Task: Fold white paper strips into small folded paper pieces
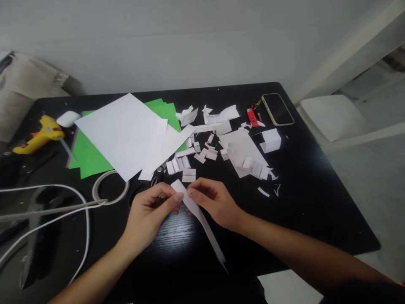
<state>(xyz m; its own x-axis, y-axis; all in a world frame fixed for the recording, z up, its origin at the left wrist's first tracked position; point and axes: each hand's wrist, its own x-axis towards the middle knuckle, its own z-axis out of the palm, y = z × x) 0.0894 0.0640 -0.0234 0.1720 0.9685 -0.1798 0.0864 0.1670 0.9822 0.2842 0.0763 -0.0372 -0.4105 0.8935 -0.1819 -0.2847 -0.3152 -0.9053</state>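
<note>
1. The left hand (152, 211) and right hand (215, 204) pinch the upper end of a white paper strip (204, 223) above the desk (310, 202), and their fingertips hide part of it.
2. The strip trails toward 5 o'clock, its tip blurred.
3. At 11 o'clock, white sheets (123, 133) cover most of the green paper (90, 158).

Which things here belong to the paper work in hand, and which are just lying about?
In hand: paper strip, pinched by left hand and right hand; cut paper pieces; white sheets.
Lying about: yellow glue gun; phone; red lighter; tape roll.
</note>
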